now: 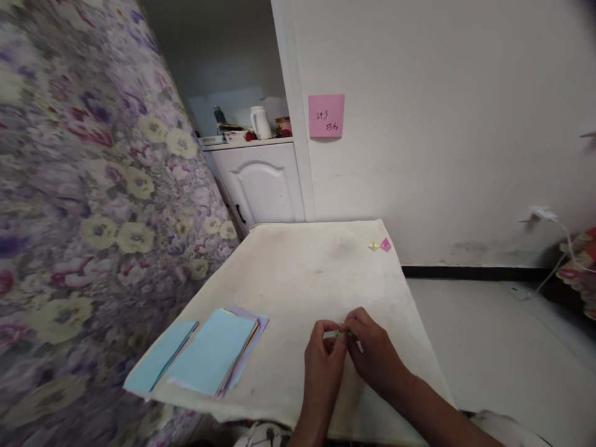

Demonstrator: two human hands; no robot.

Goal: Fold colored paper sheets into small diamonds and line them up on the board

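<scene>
Both hands meet over the near right part of the cream-covered table [288,273]. Between their fingertips is a small green folded paper [339,333], mostly hidden by the fingers. My left hand [325,347] pinches it from the left, and my right hand [372,344] pinches it from the right. At the far right corner of the table lie two small folded paper pieces, one yellow [374,246] and one pink [385,244]. To the left of my hands rests a stack of coloured paper [214,351] with light blue on top.
A second light blue paper stack [162,355] lies at the table's left edge. A floral curtain [116,205] hangs along the left. Behind stands a white cabinet [265,186] with a white jug [261,123] on it. A pink note [326,116] sticks to the wall.
</scene>
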